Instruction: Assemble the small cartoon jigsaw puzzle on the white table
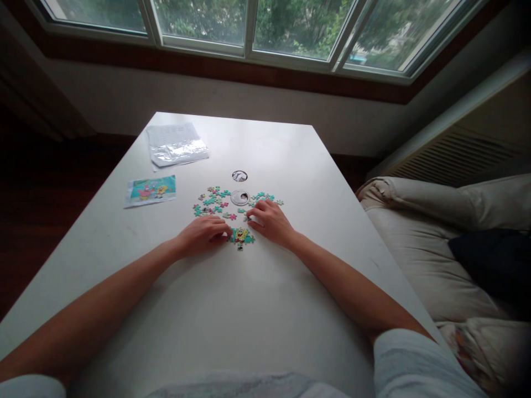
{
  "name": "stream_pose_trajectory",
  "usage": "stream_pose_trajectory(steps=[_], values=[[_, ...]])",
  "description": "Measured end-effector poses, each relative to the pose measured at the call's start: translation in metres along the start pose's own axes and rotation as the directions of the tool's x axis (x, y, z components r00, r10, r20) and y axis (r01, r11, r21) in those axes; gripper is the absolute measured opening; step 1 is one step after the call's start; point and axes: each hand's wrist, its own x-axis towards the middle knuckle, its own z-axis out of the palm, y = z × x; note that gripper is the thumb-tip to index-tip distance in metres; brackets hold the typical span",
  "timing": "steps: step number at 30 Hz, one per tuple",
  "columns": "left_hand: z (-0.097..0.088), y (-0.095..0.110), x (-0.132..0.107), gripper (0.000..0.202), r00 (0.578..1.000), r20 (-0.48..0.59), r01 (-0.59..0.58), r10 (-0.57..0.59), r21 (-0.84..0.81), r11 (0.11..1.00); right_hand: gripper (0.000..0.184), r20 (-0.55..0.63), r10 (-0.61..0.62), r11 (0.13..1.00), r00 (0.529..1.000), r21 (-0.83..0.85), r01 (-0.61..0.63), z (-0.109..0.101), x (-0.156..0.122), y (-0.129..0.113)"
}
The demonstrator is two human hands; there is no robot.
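Observation:
A small joined section of a jigsaw puzzle (241, 235), with a yellow cartoon figure on turquoise, lies flat on the white table (265, 309). My left hand (204, 235) rests at its left edge, fingers curled and fingertips touching it. Just above its upper right corner is my right hand (271, 222), thumb and fingers closed around a small puzzle piece (246, 219) that is partly hidden. Loose puzzle pieces (212, 202) lie spread beyond my left hand. More loose pieces (262, 196) sit beyond my right hand, some partly covered by it.
Two round metallic-looking discs or openings (239, 176) are in the table behind the puzzle. A picture sheet (151, 190) with cartoon figures lies at the left, and a clear plastic bag with papers (177, 145) behind it. A beige sofa (410, 249) stands at the right.

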Motion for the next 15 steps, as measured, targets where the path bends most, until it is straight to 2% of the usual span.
stream_pose_trajectory(steps=[6,10,15], values=[[-0.0005,-0.0001,0.0001,0.019,1.000,0.011,0.002,-0.002,0.012,1.000,0.024,-0.002,-0.035,0.999,0.999,-0.001,0.035,0.0009,0.0004,0.0030],[0.0005,-0.0013,-0.0005,0.020,1.000,0.007,0.001,-0.001,0.007,1.000,0.012,-0.027,0.006,1.000,1.000,0.007,-0.006,0.0010,-0.0004,0.0025],[0.0015,-0.0015,-0.0010,0.020,1.000,0.004,0.001,-0.001,0.001,1.000,0.024,-0.015,0.068,0.997,0.998,-0.038,-0.069,0.0033,-0.0006,-0.0022]])
